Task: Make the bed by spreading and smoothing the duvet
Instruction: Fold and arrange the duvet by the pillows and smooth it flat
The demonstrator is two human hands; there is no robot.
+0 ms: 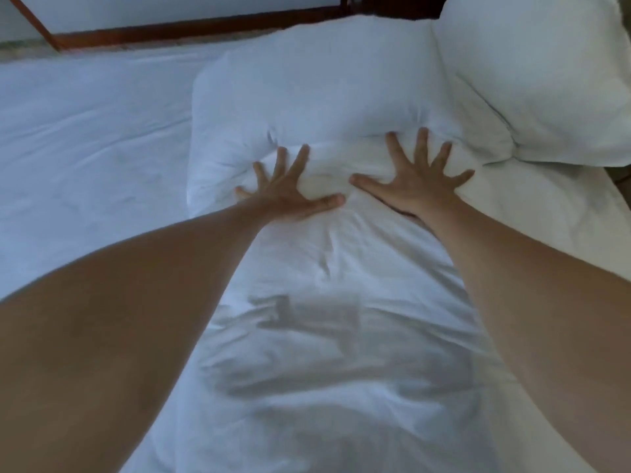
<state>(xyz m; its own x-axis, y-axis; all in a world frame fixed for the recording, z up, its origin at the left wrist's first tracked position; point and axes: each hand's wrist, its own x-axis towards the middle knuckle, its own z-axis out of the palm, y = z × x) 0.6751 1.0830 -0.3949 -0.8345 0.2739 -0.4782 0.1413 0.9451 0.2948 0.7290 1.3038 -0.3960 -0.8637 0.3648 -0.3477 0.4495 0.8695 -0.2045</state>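
A white duvet covers the bed below me, wrinkled between my arms. My left hand lies flat on it with fingers spread, pressing at the near edge of a white pillow. Beside it, my right hand is also flat with fingers spread, palm down on the fabric, fingertips touching the same pillow. Neither hand holds anything. Both bare forearms reach forward from the lower corners.
A second white pillow leans at the upper right, overlapping the first. A flat white sheet spreads to the left. A dark wooden frame runs along the far edge.
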